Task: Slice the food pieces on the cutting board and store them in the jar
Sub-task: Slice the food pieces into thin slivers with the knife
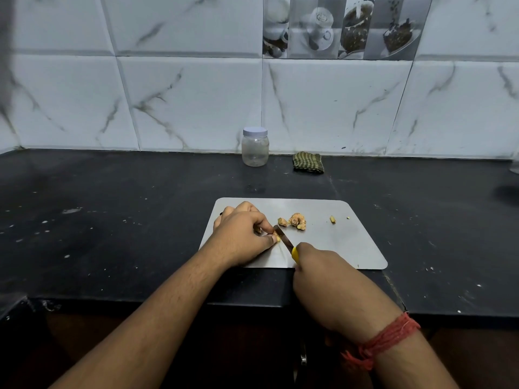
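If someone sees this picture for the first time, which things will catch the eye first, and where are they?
First come the two hands over the grey cutting board at the centre: the left hand pins a small food piece, and the right hand holds a yellow-handled knife against it. More food pieces lie further back on the board. Behind, by the tiled wall, stands a lidded clear jar with a folded green cloth to its right.
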